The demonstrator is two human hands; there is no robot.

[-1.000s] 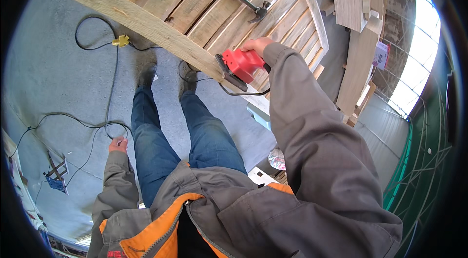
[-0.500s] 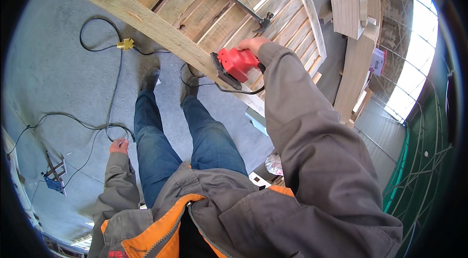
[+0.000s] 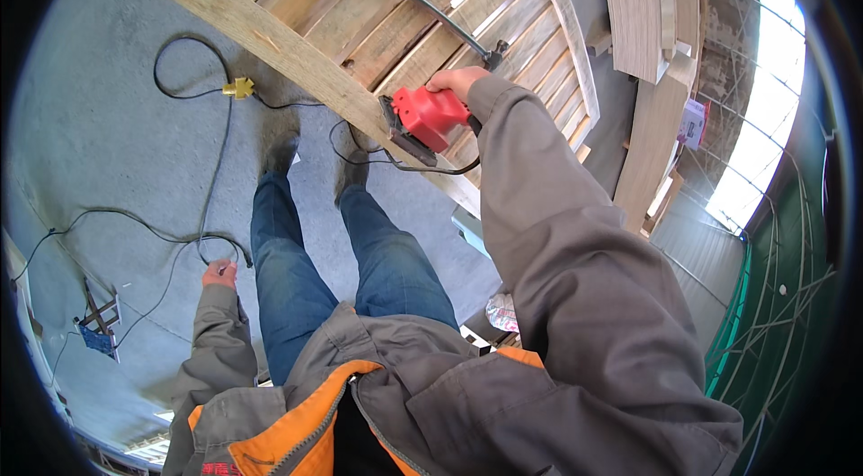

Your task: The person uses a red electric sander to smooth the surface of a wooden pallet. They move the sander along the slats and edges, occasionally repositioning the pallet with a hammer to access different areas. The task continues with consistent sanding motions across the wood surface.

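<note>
Left hand (image 3: pixel 218 273): fingers curled by the cord (image 3: pixel 202 249); cannot tell if pinching it
Sander (image 3: pixel 431 118): red, against the rail (image 3: pixel 270 42)
Right hand (image 3: pixel 457 80): fingers wrapped around sander
Hammer (image 3: pixel 418 0): on slats (image 3: pixel 395 31), just beyond right hand

Right hand (image 3: pixel 457 83) on red sander (image 3: pixel 431 119), wooden slats (image 3: pixel 395 43); hammer (image 3: pixel 422 0) nearby

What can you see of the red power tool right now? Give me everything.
The red power tool has a compact, plastic-looking body over a flat, dark base plate. The right hand grips its upper part. It lies slantwise in the picture, base toward the pale wooden rail along the slatted frame's near edge; whether the whole base touches is unclear. A black cord bends away near the wrist. Whether it is running cannot be told.
</note>
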